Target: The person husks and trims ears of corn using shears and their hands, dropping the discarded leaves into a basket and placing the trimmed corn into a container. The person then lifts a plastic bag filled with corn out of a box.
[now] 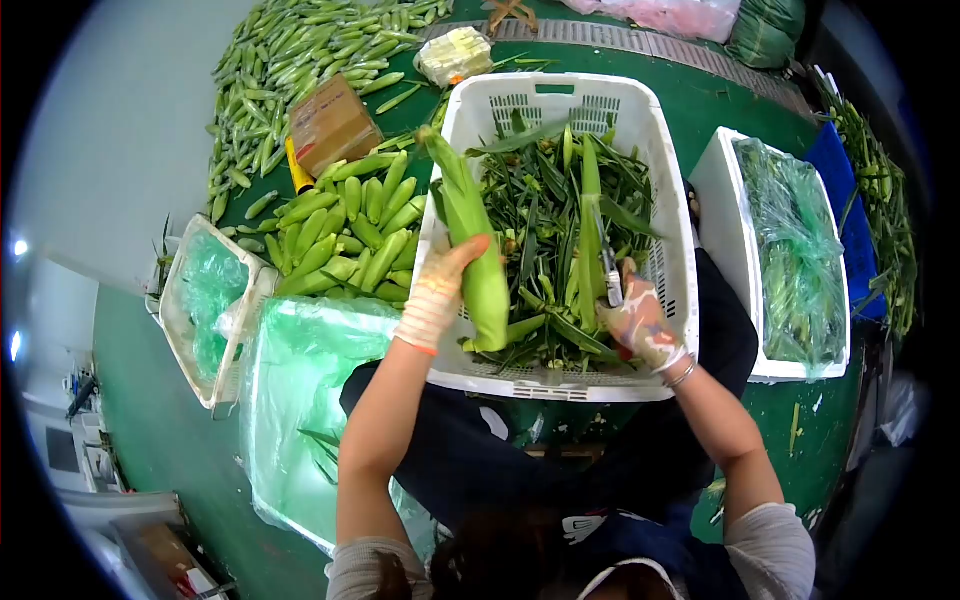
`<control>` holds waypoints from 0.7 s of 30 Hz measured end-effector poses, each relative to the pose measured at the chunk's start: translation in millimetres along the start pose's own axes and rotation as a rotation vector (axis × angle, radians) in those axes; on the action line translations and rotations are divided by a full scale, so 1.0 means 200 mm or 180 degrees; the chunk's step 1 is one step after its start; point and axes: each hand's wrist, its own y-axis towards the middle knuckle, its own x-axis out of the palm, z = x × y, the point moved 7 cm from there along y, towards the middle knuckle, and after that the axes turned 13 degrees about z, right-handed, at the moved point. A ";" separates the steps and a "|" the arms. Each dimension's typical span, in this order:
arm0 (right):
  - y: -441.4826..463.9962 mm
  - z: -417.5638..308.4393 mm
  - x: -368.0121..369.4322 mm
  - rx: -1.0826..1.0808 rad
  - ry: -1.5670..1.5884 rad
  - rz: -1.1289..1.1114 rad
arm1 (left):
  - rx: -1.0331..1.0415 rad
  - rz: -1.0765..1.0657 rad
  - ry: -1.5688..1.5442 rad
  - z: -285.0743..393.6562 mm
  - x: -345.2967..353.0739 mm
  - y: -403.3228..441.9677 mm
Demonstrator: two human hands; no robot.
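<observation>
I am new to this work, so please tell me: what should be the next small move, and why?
Probably bring the corn ear in the left hand toward the knife-like tool in the right hand, over the basket. The ear looks unpeeled, the tool is apart from it, and loose leaves lie in the basket.

Brn cardboard box (335,125) w/ yellow item (298,167) (partly hidden) beside; dk-green sack (768,32) nr floor grating (625,43).

Green floor (165,430) — broad spread of corn ears (265,95), thin strip (795,428), pale scraps (818,404).
</observation>
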 end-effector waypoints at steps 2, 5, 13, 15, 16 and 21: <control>0.00 0.13 0.06 0.0155 -0.0545 -0.0577 | 0.0712 0.0244 0.1201 0.00 -0.09 0.09; -0.02 0.11 0.11 0.0201 -0.0170 -0.1334 | 0.1283 0.0018 0.2108 0.05 -0.01 0.06; 0.21 0.01 0.22 0.0172 0.1020 -0.2113 | 0.1355 -0.0335 0.3182 -0.09 -0.02 -0.05; 0.20 -0.03 0.18 0.0046 0.0953 -0.2105 | 0.1168 -0.0335 0.3132 -0.06 -0.04 -0.04; 0.14 0.05 0.18 0.0760 0.1427 -0.2120 | 0.1173 -0.0410 0.2907 -0.03 -0.04 -0.04; -0.06 0.05 0.11 0.1571 0.1932 -0.2284 | 0.0013 -0.0957 0.1279 0.04 -0.01 -0.11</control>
